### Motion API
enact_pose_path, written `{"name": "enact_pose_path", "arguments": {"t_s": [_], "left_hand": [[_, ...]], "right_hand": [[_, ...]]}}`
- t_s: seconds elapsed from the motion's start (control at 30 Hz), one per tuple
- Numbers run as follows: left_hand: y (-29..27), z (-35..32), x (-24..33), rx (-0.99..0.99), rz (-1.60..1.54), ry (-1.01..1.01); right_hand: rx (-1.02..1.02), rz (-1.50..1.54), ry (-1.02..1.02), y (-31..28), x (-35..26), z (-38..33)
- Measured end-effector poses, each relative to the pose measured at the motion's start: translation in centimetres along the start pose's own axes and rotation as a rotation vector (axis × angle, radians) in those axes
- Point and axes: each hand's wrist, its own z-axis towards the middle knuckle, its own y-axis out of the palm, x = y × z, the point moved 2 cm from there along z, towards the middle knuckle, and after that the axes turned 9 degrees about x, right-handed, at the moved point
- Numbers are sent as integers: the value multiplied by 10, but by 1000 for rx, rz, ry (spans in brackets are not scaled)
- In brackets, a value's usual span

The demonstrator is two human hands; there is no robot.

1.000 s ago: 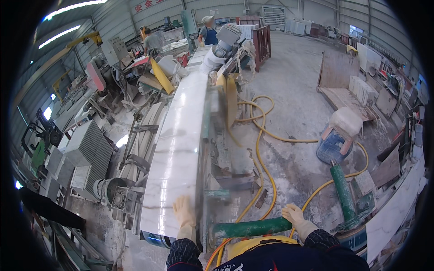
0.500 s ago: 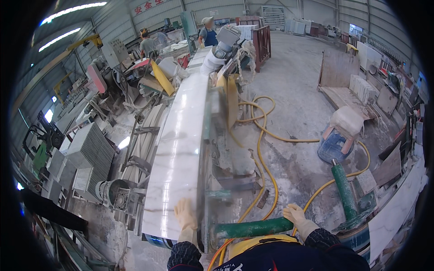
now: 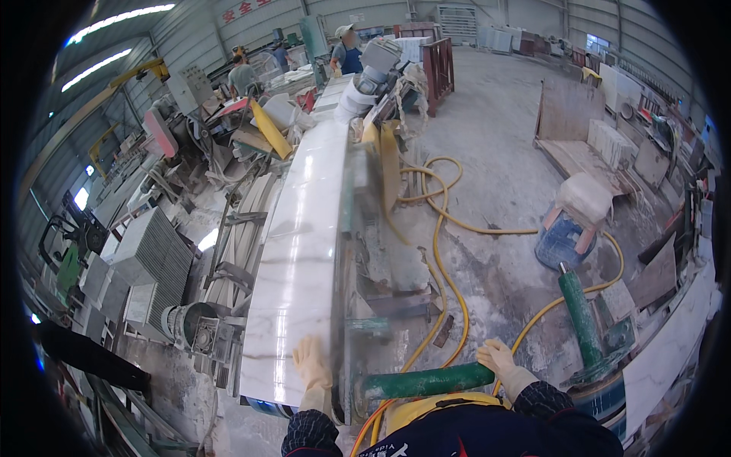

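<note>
A long, glossy white marble slab with grey veins lies along a narrow conveyor, stretching from close to me toward the machine head at the back. My left hand, in a pale rubber glove, rests flat on the slab's near right part, fingers stretched out. To the right, a green roller sticks out sideways from the conveyor frame, just in front of my body. My right hand, gloved the same way, is curled over its free end. The underside of those fingers is hidden.
A motor head stands over the conveyor's far end. Yellow hoses loop across the wet floor at right, near a blue drum and an upright green post. Stacked tiles stand at left. A co-worker is behind the machine.
Both my hands keep their places on the slab and the roller. The co-workers at the back have shifted slightly, and one at the far left shows more clearly. The view has tilted a little.
</note>
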Motion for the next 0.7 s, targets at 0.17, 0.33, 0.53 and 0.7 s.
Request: {"name": "enact_pose_path", "arguments": {"t_s": [0.17, 0.33, 0.53, 0.7], "left_hand": [[-3, -2, 1, -15, 10, 6], [-6, -4, 2, -13, 3, -3], [-9, -7, 3, 2, -3, 3], [-10, -13, 0, -2, 4, 12]], "right_hand": [[-10, 26, 8, 1, -1, -1], [-2, 30, 10, 1, 0, -1], [5, 21, 12, 2, -1, -1], [-3, -5, 6, 1, 1, 2]]}}
